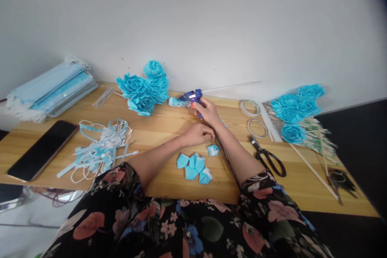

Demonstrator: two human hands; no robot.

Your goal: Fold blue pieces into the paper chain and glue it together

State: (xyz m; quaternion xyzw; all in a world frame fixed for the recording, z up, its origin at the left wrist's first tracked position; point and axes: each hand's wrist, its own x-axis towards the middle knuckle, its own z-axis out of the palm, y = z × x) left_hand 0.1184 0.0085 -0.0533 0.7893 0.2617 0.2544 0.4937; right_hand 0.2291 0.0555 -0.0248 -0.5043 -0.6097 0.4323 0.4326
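My right hand (208, 111) grips a blue glue gun (191, 96) at the middle back of the wooden table (163, 129). The gun's nozzle points left at a small rolled blue piece (174, 102) lying on the table. My left hand (198, 134) rests closed just in front of the right hand; what its fingers hold, if anything, is hidden. Several folded blue petal pieces (195, 166) lie close in front of my left hand, one (213, 150) a little apart.
Finished blue flowers (144, 87) lie at the back, more flowers on sticks (298, 113) at the right. Black scissors (269, 158), two tape rolls (250, 107), a phone (42, 149), cut mask strips (101, 149) and a stack of face masks (51, 88) surround the work spot.
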